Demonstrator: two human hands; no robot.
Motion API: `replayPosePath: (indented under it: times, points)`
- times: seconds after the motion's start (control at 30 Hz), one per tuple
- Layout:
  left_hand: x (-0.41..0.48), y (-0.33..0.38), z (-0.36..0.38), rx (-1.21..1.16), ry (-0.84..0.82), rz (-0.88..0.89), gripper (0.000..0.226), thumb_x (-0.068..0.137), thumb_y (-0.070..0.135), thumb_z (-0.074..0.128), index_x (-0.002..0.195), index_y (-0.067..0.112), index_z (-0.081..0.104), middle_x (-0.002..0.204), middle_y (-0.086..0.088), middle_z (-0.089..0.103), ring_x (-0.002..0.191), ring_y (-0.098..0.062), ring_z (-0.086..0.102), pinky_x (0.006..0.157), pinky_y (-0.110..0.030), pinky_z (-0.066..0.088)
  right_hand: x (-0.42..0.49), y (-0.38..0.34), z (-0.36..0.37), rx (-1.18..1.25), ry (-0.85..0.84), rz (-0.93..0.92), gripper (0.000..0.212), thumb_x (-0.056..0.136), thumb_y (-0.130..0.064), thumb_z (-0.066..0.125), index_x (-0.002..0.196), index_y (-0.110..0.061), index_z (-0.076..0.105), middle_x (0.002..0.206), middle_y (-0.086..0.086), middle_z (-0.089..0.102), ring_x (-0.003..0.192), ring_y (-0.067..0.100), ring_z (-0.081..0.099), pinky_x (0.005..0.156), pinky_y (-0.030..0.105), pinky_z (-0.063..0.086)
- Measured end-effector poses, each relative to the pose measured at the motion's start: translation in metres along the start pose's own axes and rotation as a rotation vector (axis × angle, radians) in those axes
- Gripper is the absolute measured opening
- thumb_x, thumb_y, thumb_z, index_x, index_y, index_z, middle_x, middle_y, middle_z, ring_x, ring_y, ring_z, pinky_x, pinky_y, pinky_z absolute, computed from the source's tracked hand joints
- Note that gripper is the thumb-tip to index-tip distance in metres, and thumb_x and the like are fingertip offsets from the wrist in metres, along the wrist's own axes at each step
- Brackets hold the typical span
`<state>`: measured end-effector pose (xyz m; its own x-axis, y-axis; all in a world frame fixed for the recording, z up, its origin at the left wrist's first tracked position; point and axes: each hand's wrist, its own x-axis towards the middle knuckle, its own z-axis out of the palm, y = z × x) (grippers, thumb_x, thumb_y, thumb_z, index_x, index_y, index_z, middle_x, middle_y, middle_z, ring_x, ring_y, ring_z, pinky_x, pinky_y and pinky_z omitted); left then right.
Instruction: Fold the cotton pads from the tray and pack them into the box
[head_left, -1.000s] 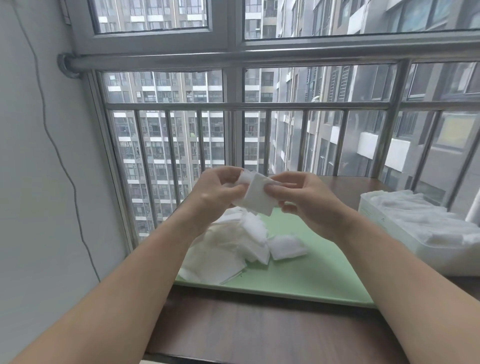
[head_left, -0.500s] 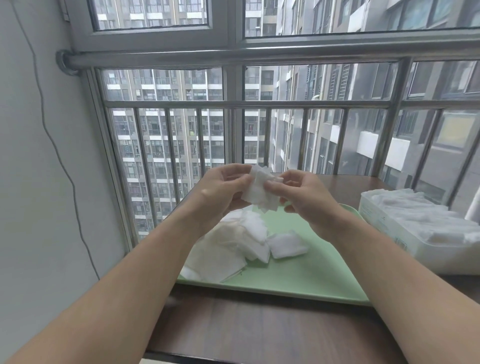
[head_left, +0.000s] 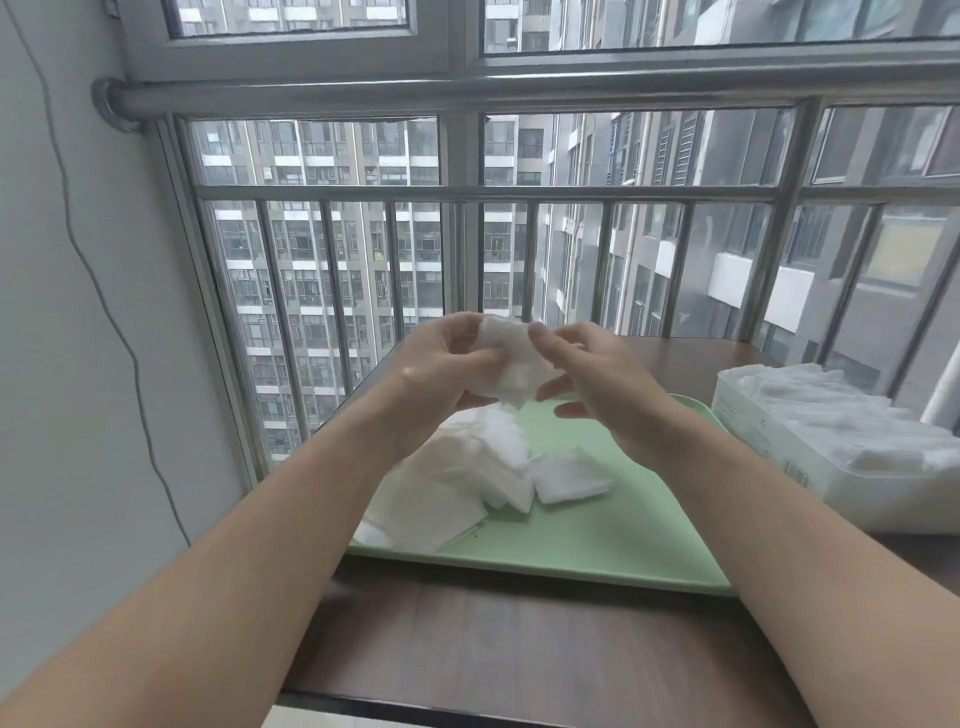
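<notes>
At centre frame, a person's left hand (head_left: 441, 379) and right hand (head_left: 602, 379) pinch one cotton pad (head_left: 511, 364) above the green tray (head_left: 623, 540), apparently mid-fold, clear of the loose pile (head_left: 467, 478), the part-filled box (head_left: 779, 431) waiting at right.

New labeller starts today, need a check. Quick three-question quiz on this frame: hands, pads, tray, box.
1. True or false: the left hand and the right hand both hold one cotton pad above the green tray.
2. Relative to the tray, the box stands: A) on it, B) to its right, C) to its left.
3. Fill in: the loose pads lie heaped on the tray's ____ side.

Key: 1 true; 2 B; 3 left.
</notes>
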<state>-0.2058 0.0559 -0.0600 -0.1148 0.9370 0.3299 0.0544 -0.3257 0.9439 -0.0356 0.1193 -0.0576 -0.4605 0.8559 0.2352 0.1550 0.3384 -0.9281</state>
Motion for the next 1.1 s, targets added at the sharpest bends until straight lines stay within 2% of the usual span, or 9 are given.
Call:
replayPosePath:
  times: [0.07,0.13,0.27,0.43,0.6,0.73,0.83,1.0,1.1]
  points:
    - [0.002,0.001,-0.003,-0.039,0.039,-0.015,0.018,0.096,-0.001,0.061,0.111,0.008,0.066,0.097,-0.003,0.076,0.093,-0.024,0.074,0.075,-0.031,0.06,-0.002,-0.002,-0.001,0.051,-0.09,0.036,0.039,0.099,-0.046,0.055,0.112,-0.009,0.06,0.093,0.006,0.069,0.075,0.019,0.069,0.071,0.034,0.051]
    - [0.002,0.002,-0.004,-0.054,0.068,-0.025,0.019,0.096,0.0,0.06,0.113,0.009,0.066,0.1,-0.004,0.075,0.092,-0.022,0.074,0.073,-0.03,0.059,-0.003,-0.001,0.0,0.061,-0.142,0.008,0.03,0.097,-0.032,0.062,0.112,-0.006,0.063,0.089,0.009,0.072,0.073,0.019,0.069,0.07,0.033,0.052]
    - [0.0,0.003,-0.003,-0.062,0.07,-0.022,0.023,0.092,-0.001,0.066,0.112,0.01,0.065,0.096,0.0,0.077,0.093,-0.022,0.075,0.075,-0.03,0.06,-0.002,0.002,-0.001,0.071,-0.123,-0.08,0.026,0.089,-0.012,0.074,0.111,-0.003,0.065,0.088,0.014,0.074,0.071,0.016,0.069,0.069,0.027,0.055]
    - [-0.002,0.006,-0.004,-0.041,0.1,-0.012,0.037,0.084,-0.002,0.074,0.117,0.01,0.063,0.108,-0.006,0.074,0.096,-0.022,0.074,0.079,-0.031,0.06,0.0,0.002,-0.011,0.187,-0.121,-0.087,0.021,0.095,-0.018,0.065,0.105,0.001,0.07,0.079,0.007,0.072,0.07,0.017,0.067,0.07,0.028,0.056]
    - [-0.003,0.006,-0.002,-0.007,0.066,-0.011,0.041,0.082,0.0,0.077,0.12,0.008,0.063,0.106,-0.008,0.075,0.095,-0.025,0.075,0.082,-0.035,0.061,0.0,0.002,-0.01,0.193,-0.117,-0.095,0.025,0.097,-0.018,0.062,0.104,0.004,0.069,0.077,0.007,0.069,0.068,0.017,0.065,0.069,0.028,0.055]
    - [-0.002,0.006,-0.001,0.015,0.095,-0.022,0.042,0.081,-0.001,0.077,0.12,0.003,0.062,0.108,-0.013,0.074,0.096,-0.027,0.075,0.081,-0.035,0.061,-0.001,0.0,-0.012,0.222,-0.057,-0.091,0.018,0.099,-0.02,0.06,0.099,-0.004,0.067,0.075,0.004,0.065,0.066,0.016,0.061,0.067,0.029,0.052]
    - [-0.002,0.006,-0.001,0.023,0.12,-0.039,0.042,0.08,-0.003,0.077,0.119,0.003,0.062,0.108,-0.014,0.073,0.092,-0.026,0.075,0.077,-0.031,0.061,0.0,-0.003,-0.013,0.311,-0.018,-0.057,0.015,0.1,-0.022,0.058,0.097,-0.008,0.063,0.08,0.005,0.064,0.071,0.02,0.062,0.067,0.031,0.052]
    - [-0.003,0.006,-0.003,0.019,0.16,-0.055,0.041,0.082,-0.004,0.077,0.119,0.006,0.062,0.108,-0.014,0.073,0.092,-0.028,0.075,0.077,-0.034,0.062,0.003,-0.007,-0.018,0.585,0.105,-0.041,0.017,0.1,-0.01,0.048,0.093,-0.007,0.062,0.085,0.01,0.068,0.076,0.023,0.069,0.066,0.032,0.058]
    - [-0.003,0.006,-0.002,0.019,0.184,-0.075,0.039,0.081,-0.004,0.078,0.116,0.005,0.063,0.108,-0.016,0.071,0.093,-0.028,0.075,0.076,-0.035,0.063,0.0,-0.01,-0.021,0.685,0.072,-0.074,0.018,0.097,-0.002,0.05,0.082,-0.009,0.059,0.084,0.01,0.071,0.075,0.023,0.072,0.062,0.03,0.058]
